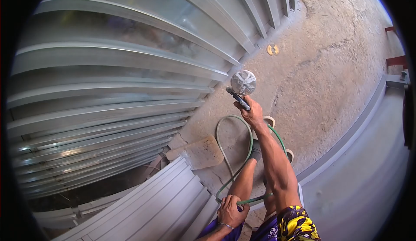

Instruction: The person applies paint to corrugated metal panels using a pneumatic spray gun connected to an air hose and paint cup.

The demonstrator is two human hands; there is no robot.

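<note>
My right hand (252, 112) is stretched forward, closed around the handle of a spray gun (239, 99). On top of the gun sits a round cup (243, 83) with a lid smeared in grey-white paint. The gun's nozzle points left, towards a row of silver-grey metal bars (173, 59). Down by my thigh, my left hand (232, 210) has its fingers closed on a green hose (251, 200). That hose loops over the floor around my foot, and part of it passes behind my right forearm.
Stacked grey metal slats (151, 202) lie at the lower left, beside a flat paint-stained slab (203, 152). A large grey panel with a raised frame (346, 150) stands at right. A yellow disc (272, 50) lies on the rough concrete floor (316, 80). Red metal pieces (396, 61) show at far right.
</note>
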